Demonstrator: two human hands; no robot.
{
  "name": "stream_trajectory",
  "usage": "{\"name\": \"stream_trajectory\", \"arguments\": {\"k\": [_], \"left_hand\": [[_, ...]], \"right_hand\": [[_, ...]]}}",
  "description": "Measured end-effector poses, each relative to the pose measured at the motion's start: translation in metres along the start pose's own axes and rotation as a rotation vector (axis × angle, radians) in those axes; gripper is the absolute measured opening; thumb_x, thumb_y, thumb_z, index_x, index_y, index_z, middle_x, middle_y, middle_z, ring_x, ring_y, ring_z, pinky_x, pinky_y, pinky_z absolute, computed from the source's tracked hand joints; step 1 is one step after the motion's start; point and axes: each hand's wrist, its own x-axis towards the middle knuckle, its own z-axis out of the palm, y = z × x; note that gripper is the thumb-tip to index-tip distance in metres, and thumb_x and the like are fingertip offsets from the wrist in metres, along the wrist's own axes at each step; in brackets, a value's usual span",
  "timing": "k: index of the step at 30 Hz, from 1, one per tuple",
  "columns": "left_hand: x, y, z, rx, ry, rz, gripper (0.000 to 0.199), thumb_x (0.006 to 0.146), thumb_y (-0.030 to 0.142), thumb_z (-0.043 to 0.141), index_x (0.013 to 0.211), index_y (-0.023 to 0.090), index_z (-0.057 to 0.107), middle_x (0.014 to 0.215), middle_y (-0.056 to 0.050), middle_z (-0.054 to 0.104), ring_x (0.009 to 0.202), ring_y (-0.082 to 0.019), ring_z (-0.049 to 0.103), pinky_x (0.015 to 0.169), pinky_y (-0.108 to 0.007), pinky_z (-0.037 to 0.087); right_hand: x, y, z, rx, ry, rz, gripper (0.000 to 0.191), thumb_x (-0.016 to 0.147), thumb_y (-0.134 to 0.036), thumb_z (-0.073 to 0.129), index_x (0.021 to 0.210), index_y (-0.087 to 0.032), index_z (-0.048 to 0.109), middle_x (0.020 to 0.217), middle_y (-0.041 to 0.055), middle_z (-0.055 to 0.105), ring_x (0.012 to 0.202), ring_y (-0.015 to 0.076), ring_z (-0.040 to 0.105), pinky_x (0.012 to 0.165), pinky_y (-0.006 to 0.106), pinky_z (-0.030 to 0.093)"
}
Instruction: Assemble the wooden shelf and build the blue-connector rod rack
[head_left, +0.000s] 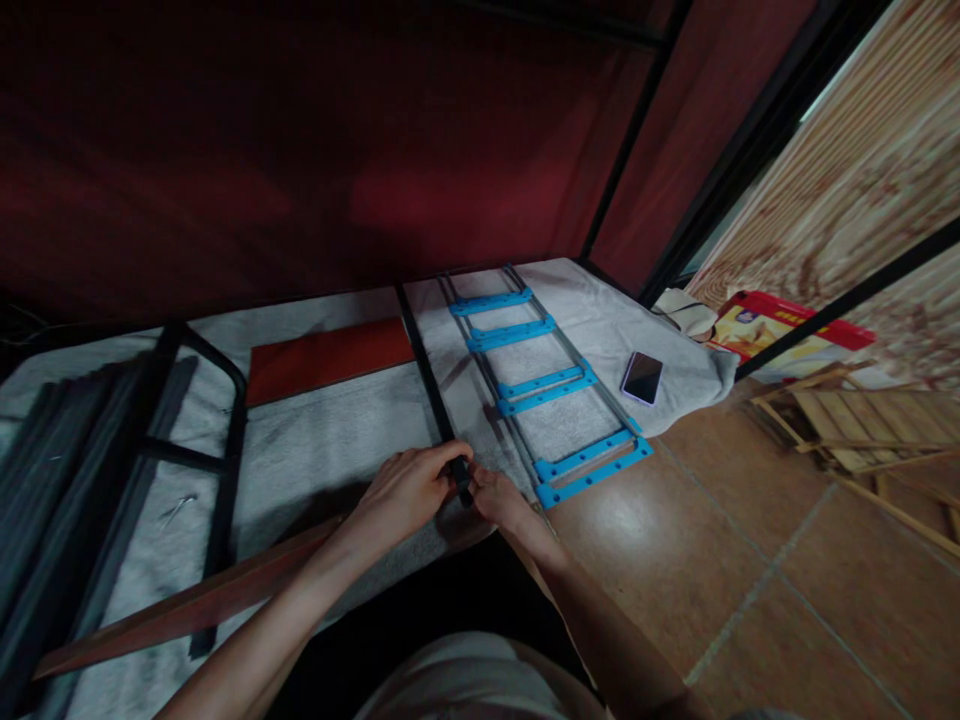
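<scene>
A long black metal bar [426,375] runs away from me across a pale cloth [337,420]. My left hand [409,490] is closed round its near end, with the thumb over the top. My right hand [504,503] is closed against the other side of the same end. Its fingertips are partly hidden, so whatever sits between them cannot be made out. An orange-brown board [330,360] lies left of the bar at the far side. Below my left forearm, a second reddish board [202,598] shows its long edge.
At left stands a black tubular frame [232,440] beside dark grey bars [75,450] and small metal pieces [178,508]. A blue-and-grey ladder-like frame [546,392] lies right of my hands, near a phone [642,378]. Wooden slatted pieces [862,425] and a red-yellow box [780,330] lie farther right.
</scene>
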Motion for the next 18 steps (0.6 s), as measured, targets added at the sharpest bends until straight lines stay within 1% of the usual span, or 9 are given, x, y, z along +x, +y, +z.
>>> {"name": "stream_trajectory", "arguments": {"k": [3, 6, 9, 11, 13, 16, 18], "left_hand": [[-0.001, 0.002, 0.000, -0.001, 0.003, 0.003, 0.035, 0.084, 0.015, 0.048, 0.108, 0.031, 0.067, 0.094, 0.003, 0.075, 0.086, -0.017, 0.069, 0.073, -0.025, 0.043], [-0.002, 0.003, 0.002, -0.012, -0.003, 0.013, 0.040, 0.082, 0.009, 0.046, 0.108, 0.031, 0.067, 0.096, 0.002, 0.075, 0.089, -0.018, 0.070, 0.077, -0.026, 0.044], [-0.003, 0.000, 0.008, -0.011, 0.006, 0.024, 0.044, 0.083, 0.007, 0.045, 0.113, 0.031, 0.066, 0.107, 0.000, 0.075, 0.097, -0.019, 0.069, 0.083, -0.028, 0.046], [-0.004, -0.005, 0.014, 0.001, 0.023, 0.030, 0.047, 0.085, 0.008, 0.046, 0.121, 0.031, 0.065, 0.116, -0.001, 0.073, 0.105, -0.020, 0.067, 0.090, -0.031, 0.047], [-0.008, -0.010, 0.021, 0.025, 0.044, 0.047, 0.051, 0.087, 0.010, 0.047, 0.131, 0.032, 0.060, 0.122, -0.002, 0.071, 0.111, -0.022, 0.065, 0.098, -0.035, 0.046], [-0.017, -0.017, 0.030, 0.069, 0.076, 0.075, 0.059, 0.092, 0.014, 0.046, 0.147, 0.034, 0.045, 0.131, -0.005, 0.067, 0.120, -0.024, 0.062, 0.105, -0.041, 0.045], [-0.026, -0.019, 0.032, 0.091, 0.097, 0.097, 0.063, 0.095, 0.019, 0.047, 0.154, 0.037, 0.032, 0.142, -0.006, 0.059, 0.128, -0.025, 0.058, 0.109, -0.043, 0.043]], "right_hand": [[-0.001, -0.003, -0.001, -0.041, 0.002, 0.006, 0.032, 0.096, -0.017, 0.044, 0.120, -0.015, 0.064, 0.103, 0.0138, 0.074, 0.097, 0.0253, 0.069, 0.081, 0.032, 0.050], [-0.003, -0.005, -0.002, -0.080, 0.010, 0.003, 0.034, 0.094, -0.012, 0.043, 0.119, -0.014, 0.065, 0.107, 0.0154, 0.074, 0.098, 0.0263, 0.070, 0.082, 0.034, 0.051], [-0.006, -0.006, -0.003, -0.112, 0.020, -0.007, 0.035, 0.092, -0.010, 0.042, 0.120, -0.012, 0.065, 0.109, 0.0172, 0.073, 0.100, 0.0273, 0.070, 0.083, 0.034, 0.052], [-0.008, -0.005, -0.003, -0.137, 0.032, -0.016, 0.035, 0.093, -0.011, 0.042, 0.120, -0.010, 0.064, 0.108, 0.0181, 0.073, 0.100, 0.0276, 0.071, 0.083, 0.034, 0.053], [-0.010, -0.003, -0.001, -0.176, 0.060, -0.017, 0.033, 0.095, -0.013, 0.042, 0.119, -0.011, 0.065, 0.106, 0.0182, 0.074, 0.098, 0.0276, 0.072, 0.083, 0.033, 0.053], [-0.013, 0.003, 0.005, -0.268, 0.125, -0.027, 0.033, 0.095, -0.014, 0.043, 0.119, -0.010, 0.066, 0.103, 0.0189, 0.074, 0.095, 0.0288, 0.073, 0.081, 0.035, 0.055], [-0.014, 0.008, 0.008, -0.329, 0.174, -0.100, 0.034, 0.092, -0.012, 0.045, 0.119, -0.009, 0.066, 0.099, 0.0196, 0.074, 0.090, 0.0296, 0.074, 0.079, 0.037, 0.057]]}}
